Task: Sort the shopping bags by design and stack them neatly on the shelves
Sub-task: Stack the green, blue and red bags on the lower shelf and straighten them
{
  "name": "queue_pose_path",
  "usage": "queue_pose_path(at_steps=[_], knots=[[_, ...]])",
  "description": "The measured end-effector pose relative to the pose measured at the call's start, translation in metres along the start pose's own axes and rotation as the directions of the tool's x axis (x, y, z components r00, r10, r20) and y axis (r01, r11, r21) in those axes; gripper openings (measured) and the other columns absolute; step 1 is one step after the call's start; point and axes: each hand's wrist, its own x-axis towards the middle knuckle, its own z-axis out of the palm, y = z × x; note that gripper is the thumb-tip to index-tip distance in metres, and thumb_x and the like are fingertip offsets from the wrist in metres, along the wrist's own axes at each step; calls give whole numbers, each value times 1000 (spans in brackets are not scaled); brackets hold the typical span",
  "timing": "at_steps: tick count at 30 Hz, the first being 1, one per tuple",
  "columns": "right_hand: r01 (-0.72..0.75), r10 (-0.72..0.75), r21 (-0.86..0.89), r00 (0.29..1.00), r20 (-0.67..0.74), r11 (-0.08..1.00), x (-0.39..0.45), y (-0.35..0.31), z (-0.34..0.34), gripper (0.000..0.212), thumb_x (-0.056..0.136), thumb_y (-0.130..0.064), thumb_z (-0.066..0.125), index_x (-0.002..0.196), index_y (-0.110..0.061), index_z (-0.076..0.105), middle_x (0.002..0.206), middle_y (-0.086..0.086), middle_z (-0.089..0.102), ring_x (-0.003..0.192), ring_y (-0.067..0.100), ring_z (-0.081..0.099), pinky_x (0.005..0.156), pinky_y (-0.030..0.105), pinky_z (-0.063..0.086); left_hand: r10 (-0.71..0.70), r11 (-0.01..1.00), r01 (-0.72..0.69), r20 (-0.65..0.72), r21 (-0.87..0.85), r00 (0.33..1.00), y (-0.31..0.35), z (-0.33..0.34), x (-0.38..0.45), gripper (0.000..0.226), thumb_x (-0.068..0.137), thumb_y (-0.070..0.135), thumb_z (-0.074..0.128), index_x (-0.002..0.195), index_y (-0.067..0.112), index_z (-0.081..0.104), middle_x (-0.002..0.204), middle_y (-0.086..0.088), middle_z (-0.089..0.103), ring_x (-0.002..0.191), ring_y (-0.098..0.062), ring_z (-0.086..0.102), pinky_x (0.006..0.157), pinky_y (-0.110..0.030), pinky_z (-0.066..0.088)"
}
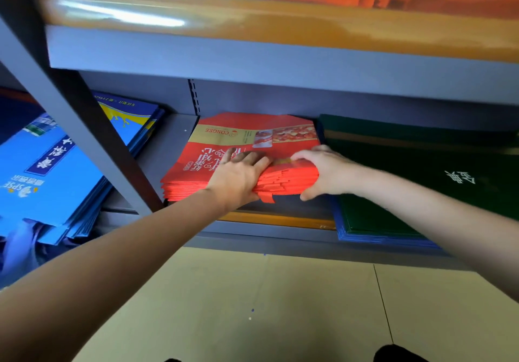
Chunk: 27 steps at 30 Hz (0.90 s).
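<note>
red paper bags (224, 148) lie stacked flat on the lower shelf (174, 148), between blue and green stacks. left hand (238, 175) presses on top; right hand (323, 175) grips the near edge. light, slippery sheets; hold the edges.

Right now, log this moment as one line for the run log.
step: squaring stack | left hand: presses flat red paper shopping bags | right hand: grips same stack's front edge | neighbours: blue bags, dark green bags
</note>
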Motion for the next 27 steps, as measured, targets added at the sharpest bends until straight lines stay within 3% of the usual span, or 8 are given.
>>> queue_pose_path(at_steps=[5, 8, 11, 16, 20, 22, 24, 27], knots=[[1, 0, 40, 999, -34, 999, -1, 6, 9, 84, 73, -25, 80, 143, -32, 34, 144, 7, 23, 132, 22, 29, 103, 25, 27, 3, 999, 5, 173, -45, 985, -8, -9, -3, 89, 83, 43, 63, 149, 28, 5, 155, -7, 10, 145, -31, 6, 116, -54, 7], [-7, 9, 60, 1000, -20, 998, -2, 11, 13, 83, 74, -24, 79, 143, -34, 34, 147, 7, 21, 134, 23, 28, 105, 26, 27, -179, 982, 190, 278, -14, 944, -34, -5, -24, 100, 81, 53, 63, 149, 28, -4, 158, -9, -11, 143, -40, -8, 112, -61, 3], [-27, 28, 27, 999, -15, 999, 0, 14, 14, 84, 73, -24, 79, 143, -33, 34, 148, 8, 21, 135, 23, 28, 105, 26, 27, -380, 870, 468, 393, -156, 837, -66, 8, -43, 115, 67, 63, 70, 150, 25, 0, 157, -13, -1, 142, -42, -4, 112, -61, 7], [-83, 83, 4, 996, -17, 997, 5, 12, 19, 88, 72, -19, 78, 144, -33, 29, 147, 10, 21, 132, 25, 32, 101, 25, 32, -323, 830, 526, 606, -189, 727, -83, 8, -32, 129, 64, 52, 79, 149, 26, -14, 153, -22, 13, 137, -38, 27, 109, -46, 29], [-113, 109, 42, 991, 81, 993, 6, 11, 26, 96, 72, -9, 77, 146, -38, 24, 152, 14, 9, 129, 28, 37, 77, 26, 52, -297, 833, 514, 617, -206, 729, -86, 14, -31, 131, 64, 49, 81, 148, 28, -18, 150, -18, 28, 132, -34, 37, 106, -42, 34], [-111, 107, 40, 990, 91, 993, 3, 8, 23, 96, 72, -9, 78, 146, -38, 24, 152, 14, 9, 133, 28, 33, 87, 28, 48, -290, 826, 513, 606, -232, 741, -90, 12, -32, 132, 63, 47, 83, 148, 28, -16, 148, -16, 34, 130, -33, 40, 106, -40, 35], [-86, 87, -21, 994, 60, 996, -2, 9, 17, 95, 72, -14, 79, 146, -38, 24, 151, 13, 14, 137, 25, 26, 100, 25, 35, -275, 834, 489, 577, -254, 769, -94, 8, -31, 131, 62, 45, 84, 149, 27, -12, 145, -14, 38, 129, -31, 41, 105, -39, 36], [-98, 102, -56, 992, 76, 994, -9, 11, 16, 95, 72, -19, 79, 146, -39, 22, 149, 12, 18, 134, 25, 30, 98, 24, 34, -251, 864, 445, 566, -234, 785, -88, 9, -31, 128, 64, 42, 83, 150, 26, -10, 144, -15, 38, 129, -31, 40, 104, -39, 37]])
